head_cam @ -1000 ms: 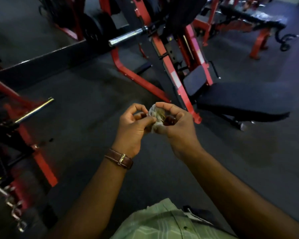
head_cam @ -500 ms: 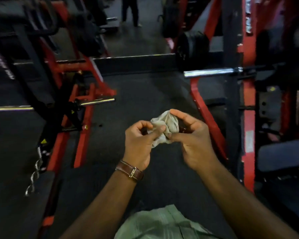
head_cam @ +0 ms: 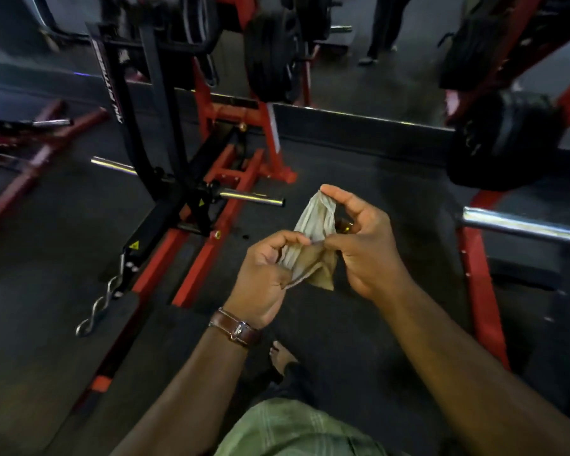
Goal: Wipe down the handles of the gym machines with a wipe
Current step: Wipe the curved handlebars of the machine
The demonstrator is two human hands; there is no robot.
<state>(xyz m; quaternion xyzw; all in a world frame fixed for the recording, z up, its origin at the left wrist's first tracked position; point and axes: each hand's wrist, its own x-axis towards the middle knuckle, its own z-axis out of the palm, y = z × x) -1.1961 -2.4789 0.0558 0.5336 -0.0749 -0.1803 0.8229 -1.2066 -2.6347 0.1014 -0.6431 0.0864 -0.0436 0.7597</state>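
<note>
Both hands hold a crumpled, soiled wipe (head_cam: 313,240) in the air above the dark floor (head_cam: 359,166). The left hand (head_cam: 265,279) has its fingers curled round the wipe's lower part; the right hand (head_cam: 364,245) pinches its upper edge. A chrome bar (head_cam: 250,196) of the red machine (head_cam: 241,149) sticks out just left of the wipe.

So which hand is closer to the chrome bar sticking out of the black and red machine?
Left. The left hand sits just below and right of the bar; the right hand is farther right, beyond the wipe both hold.
</note>
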